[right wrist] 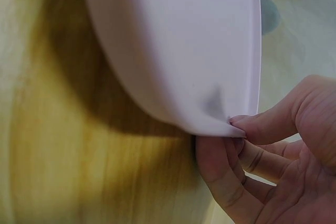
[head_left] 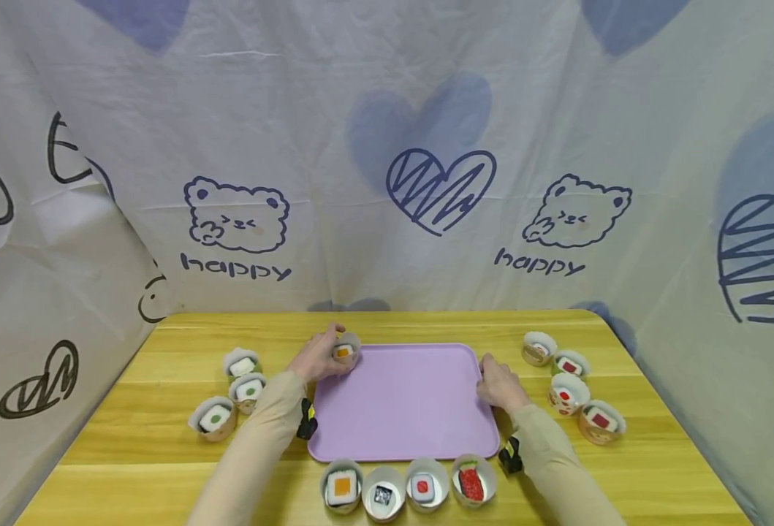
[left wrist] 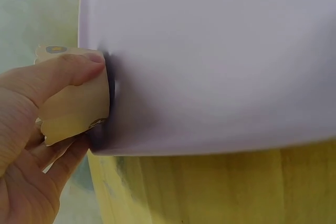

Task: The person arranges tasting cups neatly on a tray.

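My left hand (head_left: 321, 356) grips a paper baking cup (head_left: 352, 342) at the far left corner of the lilac tray (head_left: 406, 405). Inside that cup lies a white piece with an orange top. In the left wrist view the thumb presses along the cup's side (left wrist: 79, 95), and its base sits against the tray's surface. My right hand (head_left: 501, 383) pinches the tray's right rim; the right wrist view shows thumb and fingers meeting on the rim (right wrist: 210, 128).
Left of the tray stand three paper cups with white-topped pieces, one of them (head_left: 215, 418) nearest. Several more cups (head_left: 600, 422) stand at right. Along the near edge is a row, including a strawberry piece (head_left: 471, 483). A printed curtain (head_left: 334, 234) hangs behind the wooden table (head_left: 130, 438).
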The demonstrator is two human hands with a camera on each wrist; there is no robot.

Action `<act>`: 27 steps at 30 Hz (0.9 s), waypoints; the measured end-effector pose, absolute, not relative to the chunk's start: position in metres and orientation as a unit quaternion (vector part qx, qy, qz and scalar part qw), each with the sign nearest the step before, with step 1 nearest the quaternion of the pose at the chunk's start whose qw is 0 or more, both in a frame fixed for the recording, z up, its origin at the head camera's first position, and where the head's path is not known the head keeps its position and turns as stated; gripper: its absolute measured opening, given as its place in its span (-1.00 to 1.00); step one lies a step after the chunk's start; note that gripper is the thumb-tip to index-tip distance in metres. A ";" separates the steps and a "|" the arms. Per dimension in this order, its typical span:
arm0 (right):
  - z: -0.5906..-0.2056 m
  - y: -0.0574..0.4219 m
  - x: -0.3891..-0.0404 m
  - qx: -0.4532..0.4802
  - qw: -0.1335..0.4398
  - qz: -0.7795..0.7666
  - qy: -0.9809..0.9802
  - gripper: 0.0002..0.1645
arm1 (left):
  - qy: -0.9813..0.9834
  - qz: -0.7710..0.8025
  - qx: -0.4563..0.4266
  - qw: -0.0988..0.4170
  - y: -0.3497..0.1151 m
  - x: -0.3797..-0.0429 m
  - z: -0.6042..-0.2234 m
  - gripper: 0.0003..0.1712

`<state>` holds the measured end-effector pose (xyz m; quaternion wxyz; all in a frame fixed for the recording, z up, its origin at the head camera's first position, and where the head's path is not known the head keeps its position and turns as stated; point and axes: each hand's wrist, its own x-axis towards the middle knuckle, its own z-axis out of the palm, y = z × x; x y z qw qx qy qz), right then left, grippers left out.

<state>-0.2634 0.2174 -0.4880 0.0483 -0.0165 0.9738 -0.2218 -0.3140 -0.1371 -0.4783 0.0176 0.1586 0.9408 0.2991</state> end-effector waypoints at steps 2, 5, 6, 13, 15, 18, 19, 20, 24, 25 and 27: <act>-0.488 0.217 -0.262 -0.016 0.049 -0.222 0.974 -0.76 | 0.942 0.297 0.155 0.014 -0.136 -0.314 -0.479 -0.15; -0.487 0.217 -0.262 -0.015 0.052 -0.223 0.973 -0.76 | 0.945 0.288 0.155 0.006 -0.135 -0.313 -0.481 -0.15; -0.487 0.217 -0.262 -0.014 0.053 -0.223 0.973 -0.76 | 0.945 0.287 0.155 0.004 -0.135 -0.313 -0.481 -0.16; -0.487 0.217 -0.261 -0.014 0.055 -0.221 0.974 -0.75 | 0.949 0.272 0.160 -0.015 -0.132 -0.313 -0.482 -0.18; -0.487 0.217 -0.262 -0.014 0.055 -0.221 0.974 -0.76 | 0.949 0.271 0.158 -0.015 -0.131 -0.313 -0.482 -0.17; -0.487 0.217 -0.262 -0.014 0.055 -0.220 0.974 -0.76 | 0.949 0.273 0.157 -0.013 -0.130 -0.313 -0.482 -0.15; -0.486 0.216 -0.263 -0.013 0.055 -0.221 0.974 -0.77 | 0.949 0.272 0.157 -0.014 -0.130 -0.313 -0.482 -0.15; -0.486 0.216 -0.263 -0.014 0.056 -0.220 0.974 -0.77 | 0.950 0.271 0.157 -0.016 -0.130 -0.313 -0.482 -0.15; -0.486 0.216 -0.262 -0.013 0.059 -0.222 0.973 -0.76 | 0.951 0.265 0.157 -0.022 -0.131 -0.313 -0.483 -0.14; -0.486 0.216 -0.262 -0.013 0.059 -0.222 0.973 -0.76 | 0.951 0.264 0.157 -0.023 -0.131 -0.313 -0.483 -0.14; -0.486 0.216 -0.262 -0.013 0.058 -0.222 0.973 -0.76 | 0.952 0.262 0.158 -0.024 -0.131 -0.313 -0.483 -0.12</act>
